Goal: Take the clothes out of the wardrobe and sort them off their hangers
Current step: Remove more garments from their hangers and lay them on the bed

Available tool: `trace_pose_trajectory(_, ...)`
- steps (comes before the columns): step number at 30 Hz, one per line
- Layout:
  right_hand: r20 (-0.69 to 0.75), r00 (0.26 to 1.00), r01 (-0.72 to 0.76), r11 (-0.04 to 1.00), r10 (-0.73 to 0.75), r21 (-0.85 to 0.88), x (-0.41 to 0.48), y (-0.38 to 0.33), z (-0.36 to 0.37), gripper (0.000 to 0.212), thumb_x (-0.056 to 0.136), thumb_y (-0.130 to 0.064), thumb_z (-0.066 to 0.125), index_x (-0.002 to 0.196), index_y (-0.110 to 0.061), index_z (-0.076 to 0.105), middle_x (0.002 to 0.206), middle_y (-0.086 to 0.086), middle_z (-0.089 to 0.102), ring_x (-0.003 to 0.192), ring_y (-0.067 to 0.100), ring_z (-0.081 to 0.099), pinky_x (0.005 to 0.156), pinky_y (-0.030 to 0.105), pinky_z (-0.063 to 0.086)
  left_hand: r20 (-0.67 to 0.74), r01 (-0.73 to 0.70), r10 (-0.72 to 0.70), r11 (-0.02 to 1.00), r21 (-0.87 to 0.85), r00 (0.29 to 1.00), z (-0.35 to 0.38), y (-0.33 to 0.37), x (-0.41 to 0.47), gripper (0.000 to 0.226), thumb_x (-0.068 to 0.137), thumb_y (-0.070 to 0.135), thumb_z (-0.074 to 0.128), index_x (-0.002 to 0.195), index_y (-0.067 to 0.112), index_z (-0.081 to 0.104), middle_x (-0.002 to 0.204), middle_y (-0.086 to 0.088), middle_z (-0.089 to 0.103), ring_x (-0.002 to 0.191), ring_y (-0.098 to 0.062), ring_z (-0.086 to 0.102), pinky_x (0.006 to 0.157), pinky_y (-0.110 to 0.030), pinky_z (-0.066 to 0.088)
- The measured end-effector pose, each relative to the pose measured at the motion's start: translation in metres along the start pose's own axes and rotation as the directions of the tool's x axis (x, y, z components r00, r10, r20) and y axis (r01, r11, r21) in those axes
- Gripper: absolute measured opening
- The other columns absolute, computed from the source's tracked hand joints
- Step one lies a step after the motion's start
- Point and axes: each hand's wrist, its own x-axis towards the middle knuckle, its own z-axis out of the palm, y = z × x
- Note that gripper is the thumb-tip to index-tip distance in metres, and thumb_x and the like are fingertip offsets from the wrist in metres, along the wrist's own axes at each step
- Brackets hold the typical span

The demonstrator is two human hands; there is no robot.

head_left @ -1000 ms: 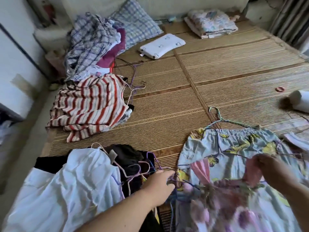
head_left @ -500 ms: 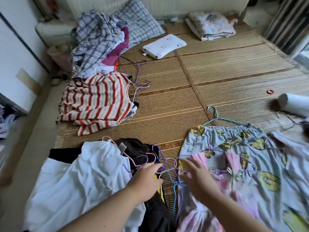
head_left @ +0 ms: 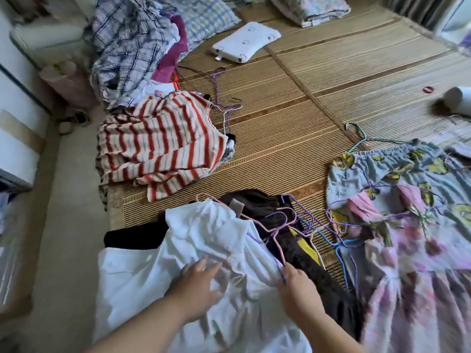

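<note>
A white garment (head_left: 142,266) lies at the near edge of the bamboo mat on a pink wire hanger (head_left: 276,242). My left hand (head_left: 197,284) rests on the white cloth with its fingers spread. My right hand (head_left: 297,286) touches the garment's right edge where the hanger wires run down; whether it pinches a wire I cannot tell. A dark brown garment (head_left: 300,253) lies under and beside the white one. A tangle of purple and blue wire hangers (head_left: 328,233) sits between it and a pink floral dress (head_left: 413,271) on blue printed shorts (head_left: 397,171).
A red-striped top (head_left: 158,146) tops a folded pile at the left; a plaid heap (head_left: 127,44) lies behind it. A white pillow (head_left: 246,43), a folded quilt (head_left: 311,7) and a white roll (head_left: 458,100) sit on the bamboo mat (head_left: 293,118). The floor (head_left: 66,225) is left.
Both hands have left the tangle of hangers and moved left and nearer onto the white garment. The camera has tilted down and left.
</note>
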Motion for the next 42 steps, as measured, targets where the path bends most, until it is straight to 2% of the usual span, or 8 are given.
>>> trace_pose_trajectory(11,-0.166,0.984,-0.120,0.945,0.071,-0.303,-0.037,-0.031,-0.017,0.021,0.088,-0.006,0.035,0.105,-0.014,0.045,0.101,0.007,0.067,0.094,0.030,0.064,0.068,0.033,0.043,-0.085,-0.140,0.132,0.986,-0.093,0.988,-0.031,-0.008,-0.007,0.064,0.086,0.042,0.053,0.144,0.042,0.027,0.159,0.004,0.006,0.143,-0.023,0.008,0.115,-0.040,0.020)
trace_pose_trajectory(19,-0.295,0.942,0.194,0.976,-0.157,0.101,-0.101,-0.062,-0.061,0.013,0.092,-0.025,0.051,0.088,-0.037,0.052,0.085,-0.012,0.066,0.082,0.010,0.063,0.074,0.029,0.049,-0.346,-0.214,0.257,0.964,0.159,0.902,-0.113,0.016,-0.042,0.064,0.093,0.044,0.041,0.146,0.046,0.006,0.159,0.003,-0.009,0.145,-0.026,-0.007,0.115,-0.048,0.006)
trace_pose_trajectory(22,-0.303,0.917,0.302,0.948,-0.260,0.098,-0.127,-0.077,-0.087,0.018,0.089,-0.025,0.055,0.089,-0.043,0.053,0.074,-0.019,0.064,0.075,0.002,0.060,0.071,0.023,0.048,-0.368,-0.239,0.294,0.953,0.187,0.882,-0.141,0.014,-0.069,0.047,0.096,0.043,0.030,0.141,0.046,0.017,0.157,0.008,0.013,0.145,-0.023,-0.002,0.112,-0.056,0.003)
trace_pose_trajectory(25,-0.329,0.872,0.401,0.914,-0.362,0.057,-0.148,-0.104,-0.124,0.021,0.088,-0.023,0.057,0.095,-0.042,0.059,0.074,-0.021,0.064,0.075,0.000,0.059,0.071,0.021,0.047,-0.489,-0.246,0.285,0.959,0.144,0.825,-0.170,0.006,-0.107,0.017,0.095,0.038,0.032,0.110,0.039,0.041,0.128,0.009,0.052,0.130,-0.020,0.037,0.106,-0.052,0.019)
trace_pose_trajectory(28,-0.354,0.782,0.526,0.848,-0.513,-0.069,-0.172,-0.137,-0.158,0.017,0.090,-0.026,0.056,0.101,-0.036,0.066,0.093,-0.020,0.060,0.087,0.006,0.058,0.075,0.024,0.046,-0.578,-0.255,0.243,0.965,0.061,0.779,-0.194,-0.010,-0.159,0.008,0.094,0.037,0.040,0.098,0.035,0.046,0.107,0.007,0.065,0.100,-0.020,0.058,0.083,-0.036,0.041)
trace_pose_trajectory(32,-0.342,0.699,0.614,0.773,-0.627,-0.162,-0.217,-0.173,-0.189,0.023,0.090,-0.034,0.058,0.112,-0.039,0.064,0.114,-0.016,0.056,0.099,0.009,0.057,0.080,0.024,0.044,-0.718,-0.299,0.180,0.953,-0.041,0.672,-0.206,-0.026,-0.233,0.007,0.094,0.033,0.047,0.094,0.028,0.052,0.100,0.002,0.066,0.094,-0.025,0.060,0.066,-0.030,0.037)
trace_pose_trajectory(36,-0.280,0.726,0.605,0.777,-0.628,-0.176,-0.263,-0.179,-0.205,0.049,0.084,-0.043,0.063,0.131,-0.045,0.047,0.132,-0.012,0.050,0.112,0.013,0.054,0.091,0.030,0.046,-0.804,-0.332,0.158,0.942,-0.052,0.574,-0.200,-0.041,-0.301,0.006,0.092,0.024,0.054,0.095,0.024,0.059,0.088,0.000,0.067,0.087,-0.026,0.061,0.063,-0.030,0.037)
trace_pose_trajectory(42,-0.229,0.762,0.591,0.795,-0.606,-0.137,-0.315,-0.191,-0.216,0.037,0.090,-0.036,0.058,0.127,-0.035,0.056,0.102,-0.006,0.069,0.090,0.015,0.063,0.077,0.030,0.052,-0.870,-0.349,0.030,0.923,-0.165,0.492,-0.202,-0.074,-0.375,0.035,0.088,0.021,0.063,0.064,0.036,0.044,0.051,0.009,0.048,0.058,-0.018,0.051,0.052,-0.023,0.033)
